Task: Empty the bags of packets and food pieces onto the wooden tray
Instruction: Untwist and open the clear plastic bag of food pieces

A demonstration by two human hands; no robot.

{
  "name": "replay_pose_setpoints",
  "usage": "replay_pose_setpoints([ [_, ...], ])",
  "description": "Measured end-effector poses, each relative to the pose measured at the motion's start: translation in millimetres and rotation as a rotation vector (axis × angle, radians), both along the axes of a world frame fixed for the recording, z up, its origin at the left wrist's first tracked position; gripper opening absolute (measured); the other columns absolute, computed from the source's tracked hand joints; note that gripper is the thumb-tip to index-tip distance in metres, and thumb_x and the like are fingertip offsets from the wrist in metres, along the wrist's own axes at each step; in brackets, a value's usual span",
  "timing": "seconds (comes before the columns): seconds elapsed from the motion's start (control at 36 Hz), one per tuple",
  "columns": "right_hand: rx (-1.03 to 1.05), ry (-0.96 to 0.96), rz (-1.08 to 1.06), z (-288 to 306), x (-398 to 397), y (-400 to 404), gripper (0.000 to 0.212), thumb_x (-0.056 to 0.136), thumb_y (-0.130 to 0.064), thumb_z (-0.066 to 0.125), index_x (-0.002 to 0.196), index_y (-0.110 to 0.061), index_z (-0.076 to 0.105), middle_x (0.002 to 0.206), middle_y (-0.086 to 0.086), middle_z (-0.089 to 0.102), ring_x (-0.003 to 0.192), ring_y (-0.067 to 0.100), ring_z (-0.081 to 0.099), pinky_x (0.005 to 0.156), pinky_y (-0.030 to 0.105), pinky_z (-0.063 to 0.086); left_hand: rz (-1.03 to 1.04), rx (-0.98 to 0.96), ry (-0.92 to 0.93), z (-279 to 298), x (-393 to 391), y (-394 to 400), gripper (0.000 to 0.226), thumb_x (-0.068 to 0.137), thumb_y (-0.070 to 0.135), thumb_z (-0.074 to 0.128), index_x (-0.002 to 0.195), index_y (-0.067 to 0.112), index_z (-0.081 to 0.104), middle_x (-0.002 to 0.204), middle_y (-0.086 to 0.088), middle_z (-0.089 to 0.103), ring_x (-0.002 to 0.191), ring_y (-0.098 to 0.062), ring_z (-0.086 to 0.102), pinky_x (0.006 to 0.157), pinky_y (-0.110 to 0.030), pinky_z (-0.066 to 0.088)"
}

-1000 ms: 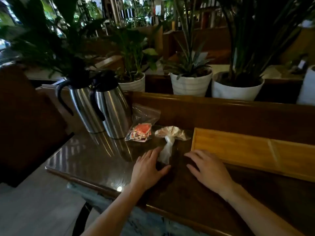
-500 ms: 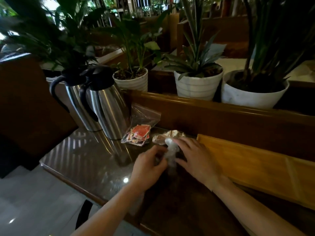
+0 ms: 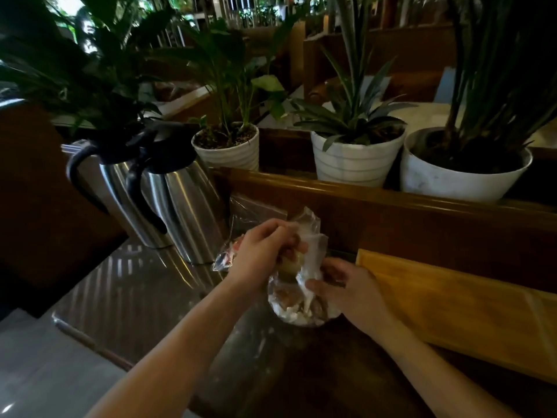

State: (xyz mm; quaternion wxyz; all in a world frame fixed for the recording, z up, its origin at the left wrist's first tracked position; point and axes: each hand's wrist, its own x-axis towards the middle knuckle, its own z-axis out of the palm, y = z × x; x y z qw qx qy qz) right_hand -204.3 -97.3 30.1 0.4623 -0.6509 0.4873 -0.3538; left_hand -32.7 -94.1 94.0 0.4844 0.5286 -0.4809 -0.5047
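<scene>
We hold clear food bag [image 3: 297,292] between both hands, just left of wooden tray [image 3: 452,300]. Left hand [image 3: 262,254] pinches bag's twisted top; right hand [image 3: 352,292] curls around bag's side, fingers closed on plastic. Inside bag: brown and pale food pieces, exact kind unclear. Behind left hand, second clear bag [image 3: 241,236], red packets partly visible inside, mostly hidden. Tray bare, right of right hand. Two steel jugs [image 3: 174,206] far left of left hand, touching. Three white plant pots [image 3: 355,161] beyond hands, on ledge.

jugs [image 3: 168,203] left of bag [image 3: 301,285], tray [image 3: 452,309] right
</scene>
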Motion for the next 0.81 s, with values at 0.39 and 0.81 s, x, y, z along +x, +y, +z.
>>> replay_pose_setpoints([
  [0.39,0.317,-0.316,-0.078,-6,5,-9,0.021,0.08,-0.01,0.07,0.1,-0.01,0.074,0.1,0.008,0.076,0.096,0.023,0.07,0.084,0.03,0.055,-0.444,-0.017,-0.428,-53,41,-23,0.019,0.09,0.024,0.065,0.108,0.028,0.061,0.099,0.002,0.068,0.088,-0.012,0.069,0.076,-0.032,0.059],
  [0.81,0.046,-0.023,-0.386,-2,25,1,0.028,0.077,-0.025,0.077,0.103,-0.032,0.067,0.097,-0.018,0.073,0.093,-0.006,0.064,0.085,0.02,0.048,-0.353,0.063,-0.121,-65,41,-31,0.033,0.077,0.004,0.078,0.103,0.021,0.067,0.086,0.001,0.072,0.08,-0.016,0.072,0.071,-0.033,0.06],
])
